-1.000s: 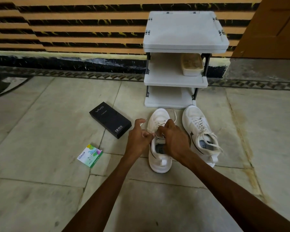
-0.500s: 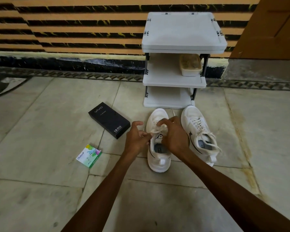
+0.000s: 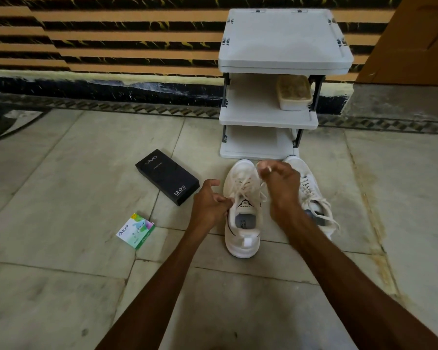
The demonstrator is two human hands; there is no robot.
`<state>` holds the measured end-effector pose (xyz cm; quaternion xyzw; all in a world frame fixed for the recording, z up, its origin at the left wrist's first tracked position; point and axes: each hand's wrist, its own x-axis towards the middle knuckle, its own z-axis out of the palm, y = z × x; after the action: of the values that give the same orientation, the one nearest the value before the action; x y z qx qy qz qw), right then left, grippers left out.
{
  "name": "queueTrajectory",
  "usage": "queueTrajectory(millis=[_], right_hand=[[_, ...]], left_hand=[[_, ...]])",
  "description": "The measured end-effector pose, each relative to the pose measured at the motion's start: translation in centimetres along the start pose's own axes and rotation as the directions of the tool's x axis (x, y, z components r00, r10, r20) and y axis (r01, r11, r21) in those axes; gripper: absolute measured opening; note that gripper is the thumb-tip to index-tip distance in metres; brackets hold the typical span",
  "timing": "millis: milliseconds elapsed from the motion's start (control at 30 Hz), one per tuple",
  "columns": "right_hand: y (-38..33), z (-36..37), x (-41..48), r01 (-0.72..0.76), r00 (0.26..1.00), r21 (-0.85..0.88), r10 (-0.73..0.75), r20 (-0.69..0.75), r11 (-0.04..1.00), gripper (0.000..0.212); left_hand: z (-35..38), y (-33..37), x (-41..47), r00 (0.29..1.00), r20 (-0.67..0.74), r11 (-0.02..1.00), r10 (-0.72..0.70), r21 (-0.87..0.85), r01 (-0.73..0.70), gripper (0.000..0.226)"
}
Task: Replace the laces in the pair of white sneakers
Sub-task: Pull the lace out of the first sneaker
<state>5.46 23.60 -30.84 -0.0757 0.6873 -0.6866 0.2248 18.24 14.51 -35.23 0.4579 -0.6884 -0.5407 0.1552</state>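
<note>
Both forearms are extended forward. The right hand (image 3: 281,190) is raised, its grip pinched together on a pale lace (image 3: 243,185) running up from the white fabric sneaker (image 3: 243,238), which stands on the stone floor (image 3: 61,198). The left hand (image 3: 209,204), at 9 o'clock, is curled, its grip clamped on the sneaker's collar. A second sneaker (image 3: 314,195) lies at 3 o'clock.
</note>
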Motion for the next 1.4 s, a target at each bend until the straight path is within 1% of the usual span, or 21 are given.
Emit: queueTrajectory(millis=[67,100,133,167,200,233,300,400,467,567,600,633,700,767,833,933,1000,1067,1133,1267,1400], right_hand=[[-2.1,-0.2,0.5,-0.235,0.969,0.389,0.184,0.165,0.891,0.023],[-2.6,-0.2,0.4,-0.307,0.944,0.451,0.208,0.255,0.838,0.024],[-2.8,-0.2,0.0,-0.312,0.934,0.392,0.203,0.295,0.866,0.026],[-2.6,-0.2,-0.4,-0.220,0.943,0.199,0.157,0.292,0.955,0.027],[-2.1,-0.3,-0.8,-0.017,0.950,-0.130,0.057,0.307,0.991,0.026],[-1.4,-0.3,-1.0,0.221,0.926,-0.450,-0.041,0.376,0.865,0.022],[-0.2,-0.1,-1.5,0.504,0.837,-0.728,-0.054,0.545,0.464,0.009],[0.9,0.5,-2.0,0.611,0.791,-0.783,-0.058,0.609,0.116,0.023],[0.7,0.6,-2.2,0.620,0.783,-0.784,-0.085,0.616,0.029,0.021],[0.3,0.3,-1.5,0.603,0.793,-0.794,-0.156,0.588,0.072,0.017],[0.2,0.1,-1.2,0.569,0.821,-0.801,-0.172,0.544,0.185,0.011],[0.1,-0.2,-0.9,0.495,0.867,-0.771,-0.163,0.471,0.400,0.008],[0.0,-0.6,-0.7,0.104,0.955,-0.472,0.044,0.292,0.875,0.024],[-0.1,-1.1,-0.6,-0.179,0.952,-0.141,0.208,0.223,0.974,0.032],[-0.5,-1.5,-0.3,-0.167,0.965,-0.077,0.178,0.191,0.983,0.035],[-1.0,-1.5,0.0,0.037,0.980,-0.279,0.021,0.200,0.960,0.021],[-0.6,-2.0,0.2,0.260,0.962,-0.600,-0.150,0.227,0.756,0.024],[0.0,-2.7,-0.1,0.402,0.914,-0.743,-0.279,0.293,0.535,0.029],[0.3,-3.0,-1.1,0.451,0.892,-0.772,-0.257,0.373,0.448,0.018],[1.5,-2.5,-2.2,0.453,0.891,-0.871,-0.136,0.434,0.190,0.024],[2.1,-2.7,-1.8,0.436,0.900,-0.855,-0.163,0.405,0.282,0.029]], left_hand=[[0.2,-0.1,0.0,1.000,-0.012,0.999,0.014,0.032,-0.014,0.059],[0.2,-0.1,0.0,1.000,-0.018,0.999,0.024,0.046,-0.024,0.058],[0.3,-0.1,0.0,0.999,-0.024,0.998,0.036,0.059,-0.034,0.058],[0.3,-0.1,-0.1,0.999,-0.026,0.997,0.041,0.070,-0.039,0.058],[0.3,0.0,-0.1,0.999,-0.028,0.996,0.036,0.077,-0.034,0.058],[0.3,0.1,-0.1,0.999,-0.029,0.997,0.023,0.079,-0.021,0.060],[0.3,0.4,-0.2,1.000,-0.024,0.998,-0.008,0.069,0.009,0.063],[0.3,0.5,-0.3,0.999,-0.012,0.999,-0.030,0.033,0.031,0.062],[0.3,0.6,-0.4,0.999,-0.012,0.999,-0.036,0.033,0.036,0.061],[0.2,0.8,-0.5,0.999,-0.010,0.999,-0.032,0.035,0.033,0.063],[0.2,0.8,-0.5,1.000,-0.011,0.999,-0.025,0.036,0.025,0.062],[0.2,0.8,-0.5,1.000,-0.013,0.999,-0.014,0.041,0.015,0.059],[0.2,0.6,-0.5,1.000,-0.016,0.997,0.012,0.076,-0.010,0.051],[0.3,0.5,-0.5,1.000,-0.013,0.994,0.023,0.112,-0.021,0.041],[0.3,0.6,-0.5,1.000,-0.010,0.993,0.024,0.113,-0.023,0.034],[0.3,0.9,-0.9,0.993,-0.013,0.976,0.113,0.191,-0.109,0.030],[0.5,1.1,-1.4,0.970,-0.001,0.945,0.245,0.223,-0.238,0.027],[1.0,1.2,-1.7,0.925,0.044,0.876,0.377,0.308,-0.371,0.024],[1.5,1.2,-1.6,0.898,0.100,0.795,0.428,0.431,-0.426,0.022],[1.9,1.3,-1.4,0.877,0.154,0.695,0.455,0.554,-0.458,0.020],[2.3,1.9,-1.4,0.841,0.209,0.587,0.498,0.632,-0.505,0.023]])
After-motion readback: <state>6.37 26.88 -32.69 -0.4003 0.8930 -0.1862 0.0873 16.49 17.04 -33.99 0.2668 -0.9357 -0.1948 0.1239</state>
